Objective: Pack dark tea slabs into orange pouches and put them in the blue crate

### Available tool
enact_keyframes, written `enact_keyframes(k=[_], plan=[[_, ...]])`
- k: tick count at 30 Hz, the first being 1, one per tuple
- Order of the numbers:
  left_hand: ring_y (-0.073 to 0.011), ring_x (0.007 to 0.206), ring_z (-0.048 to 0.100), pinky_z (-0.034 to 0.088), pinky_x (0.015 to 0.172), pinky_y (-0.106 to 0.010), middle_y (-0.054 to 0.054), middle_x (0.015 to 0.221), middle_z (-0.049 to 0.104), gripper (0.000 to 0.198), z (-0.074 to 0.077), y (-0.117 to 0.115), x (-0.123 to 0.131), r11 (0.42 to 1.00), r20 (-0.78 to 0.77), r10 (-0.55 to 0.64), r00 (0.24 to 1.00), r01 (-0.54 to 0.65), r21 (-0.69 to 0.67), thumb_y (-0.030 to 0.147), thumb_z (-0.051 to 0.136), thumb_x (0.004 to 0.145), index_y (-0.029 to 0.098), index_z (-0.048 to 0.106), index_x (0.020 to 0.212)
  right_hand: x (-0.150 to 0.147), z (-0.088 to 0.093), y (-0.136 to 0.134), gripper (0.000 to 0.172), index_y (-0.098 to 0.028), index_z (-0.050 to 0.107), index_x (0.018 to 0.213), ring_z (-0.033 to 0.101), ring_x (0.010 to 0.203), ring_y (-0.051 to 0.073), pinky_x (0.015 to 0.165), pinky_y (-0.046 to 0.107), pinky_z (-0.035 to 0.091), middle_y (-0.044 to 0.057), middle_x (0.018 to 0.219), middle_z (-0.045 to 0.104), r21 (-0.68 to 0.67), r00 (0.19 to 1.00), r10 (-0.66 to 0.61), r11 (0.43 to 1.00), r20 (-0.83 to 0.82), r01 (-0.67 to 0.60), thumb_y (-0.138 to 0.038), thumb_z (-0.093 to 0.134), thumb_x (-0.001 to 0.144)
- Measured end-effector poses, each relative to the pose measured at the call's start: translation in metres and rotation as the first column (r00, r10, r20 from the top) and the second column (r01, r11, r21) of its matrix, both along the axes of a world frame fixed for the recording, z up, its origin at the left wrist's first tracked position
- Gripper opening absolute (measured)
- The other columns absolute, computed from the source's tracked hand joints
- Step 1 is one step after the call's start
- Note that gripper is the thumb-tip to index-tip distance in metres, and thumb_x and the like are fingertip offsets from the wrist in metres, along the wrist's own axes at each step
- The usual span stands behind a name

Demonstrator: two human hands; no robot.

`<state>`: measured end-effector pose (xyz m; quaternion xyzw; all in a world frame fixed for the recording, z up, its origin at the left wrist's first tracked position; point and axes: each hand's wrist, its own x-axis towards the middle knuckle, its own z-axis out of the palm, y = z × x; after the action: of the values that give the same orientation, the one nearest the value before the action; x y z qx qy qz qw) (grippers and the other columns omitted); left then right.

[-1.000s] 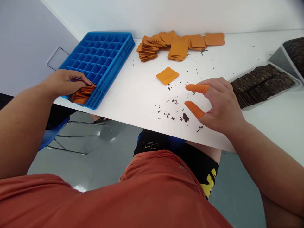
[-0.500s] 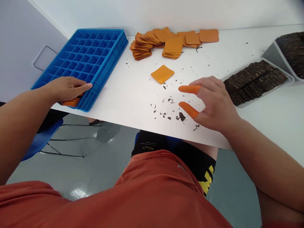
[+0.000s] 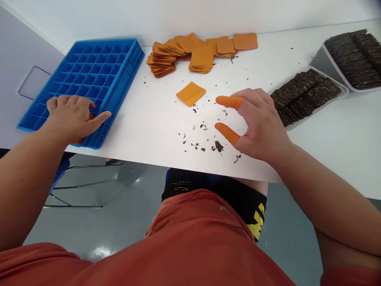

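My left hand [image 3: 70, 117] is over the near end of a blue divided crate [image 3: 123, 87], its thumb stretched out and its fingers apart. Beneath it, partly hidden, orange pieces [image 3: 77, 141] show in the near compartments. My right hand [image 3: 256, 123] hovers above the white table with orange finger cots on thumb and forefinger, which are spread with nothing between them. To its left lies a single orange square pouch [image 3: 191, 94]. Dark crumbs and flakes [image 3: 219, 146] are scattered below and left of that hand.
Overlapping stacks of orange square pouches [image 3: 202, 57] lie along the wall. To the right, a clear tub [image 3: 343, 92] holds rows of thin dark brown slabs [image 3: 306, 95], beside a taller tub [image 3: 320, 59] of similar slabs. The table's front edge [image 3: 178, 167] runs before my lap.
My left hand's fingers have lifted and spread over the crate. My right hand keeps its spread pose. The view has shifted slightly, so the table things sit further left.
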<state>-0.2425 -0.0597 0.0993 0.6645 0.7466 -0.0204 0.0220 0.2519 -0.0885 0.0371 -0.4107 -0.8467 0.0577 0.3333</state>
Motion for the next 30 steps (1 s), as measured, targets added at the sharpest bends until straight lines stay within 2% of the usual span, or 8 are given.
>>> enact_keyframes(k=[4, 7, 10, 12, 13, 20, 26, 30], plan=[[-0.0565, 0.162, 0.021, -0.005, 0.125, -0.084, -0.021, 0.169, 0.040, 0.123, 0.009, -0.008, 0.052, 0.977, -0.085, -0.178, 0.980, 0.186, 0.101, 0.108, 0.022, 0.080, 0.014, 0.052, 0.154, -0.001, -0.001, 0.000, 0.054, -0.033, 0.054, 0.150, 0.062, 0.127, 0.038, 0.109, 0.062, 0.050, 0.011, 0.139, 0.066, -0.015, 1.000, -0.007, 1.000, -0.011, 0.007, -0.035, 0.066, 0.097], [-0.0456, 0.158, 0.036, 0.012, 0.129, -0.080, -0.009, 0.157, 0.056, 0.097, 0.011, -0.018, 0.126, 0.873, 0.030, -0.447, 0.894, 0.428, 0.233, 0.097, 0.039, 0.092, 0.028, 0.048, 0.160, -0.001, 0.001, -0.001, 0.059, -0.032, 0.053, 0.153, 0.061, 0.130, 0.036, 0.114, 0.060, 0.050, 0.011, 0.140, 0.067, -0.046, 0.995, 0.074, 0.996, -0.068, -0.077, -0.037, 0.069, 0.096], [-0.0375, 0.145, 0.054, 0.037, 0.123, -0.072, -0.004, 0.152, 0.063, 0.076, 0.000, -0.020, 0.201, 0.661, 0.179, -0.732, 0.658, 0.621, 0.421, 0.075, 0.064, 0.098, 0.033, 0.049, 0.159, -0.001, 0.003, -0.001, 0.066, -0.031, 0.052, 0.155, 0.060, 0.137, 0.035, 0.118, 0.060, 0.049, 0.010, 0.147, 0.065, -0.106, 0.963, 0.227, 0.964, -0.148, -0.244, -0.042, 0.074, 0.093], [-0.0336, 0.134, 0.064, 0.046, 0.119, -0.067, -0.003, 0.143, 0.071, 0.055, -0.011, -0.014, 0.239, 0.509, 0.245, -0.854, 0.460, 0.638, 0.577, 0.063, 0.070, 0.100, 0.036, 0.062, 0.147, -0.001, 0.004, 0.000, 0.066, -0.033, 0.054, 0.154, 0.057, 0.144, 0.034, 0.123, 0.061, 0.047, 0.009, 0.153, 0.063, -0.151, 0.931, 0.309, 0.928, -0.196, -0.340, -0.044, 0.076, 0.092], [-0.0313, 0.128, 0.068, 0.050, 0.116, -0.064, -0.001, 0.133, 0.075, 0.042, -0.017, -0.010, 0.253, 0.482, 0.297, -0.875, 0.384, 0.626, 0.612, 0.061, 0.069, 0.101, 0.039, 0.069, 0.138, -0.001, 0.005, 0.001, 0.065, -0.034, 0.055, 0.153, 0.057, 0.146, 0.033, 0.123, 0.061, 0.046, 0.008, 0.154, 0.063, -0.172, 0.913, 0.342, 0.908, -0.223, -0.382, -0.044, 0.076, 0.092], [-0.0265, 0.106, 0.076, 0.060, 0.101, -0.059, 0.003, 0.105, 0.082, 0.036, -0.054, 0.008, 0.284, 0.561, 0.558, -0.810, 0.180, 0.512, 0.650, 0.071, 0.063, 0.101, 0.042, 0.078, 0.115, 0.000, 0.010, 0.008, 0.030, -0.030, 0.073, 0.121, 0.057, 0.146, 0.028, 0.125, 0.055, 0.048, 0.005, 0.150, 0.066, -0.264, 0.877, 0.363, 0.854, -0.316, -0.448, -0.044, 0.076, 0.095], [-0.0242, 0.094, 0.078, 0.064, 0.093, -0.049, 0.002, 0.090, 0.082, 0.034, -0.056, 0.012, 0.286, 0.560, 0.594, -0.802, 0.059, 0.420, 0.714, 0.067, 0.078, 0.093, 0.033, 0.080, 0.093, -0.004, 0.005, 0.012, 0.043, -0.029, 0.072, 0.132, 0.054, 0.149, 0.029, 0.127, 0.052, 0.047, 0.008, 0.155, 0.062, -0.282, 0.828, 0.404, 0.803, -0.388, -0.525, -0.046, 0.079, 0.093], [-0.0250, 0.102, 0.080, 0.059, 0.108, -0.050, 0.004, 0.091, 0.082, 0.028, -0.054, 0.007, 0.281, 0.604, 0.656, -0.754, 0.036, 0.430, 0.671, 0.057, 0.087, 0.088, 0.030, 0.077, 0.087, -0.008, 0.000, 0.008, 0.047, -0.028, 0.070, 0.140, 0.056, 0.148, 0.030, 0.129, 0.054, 0.046, 0.009, 0.152, 0.064, -0.242, 0.807, 0.437, 0.798, -0.398, -0.552, -0.038, 0.076, 0.094]])
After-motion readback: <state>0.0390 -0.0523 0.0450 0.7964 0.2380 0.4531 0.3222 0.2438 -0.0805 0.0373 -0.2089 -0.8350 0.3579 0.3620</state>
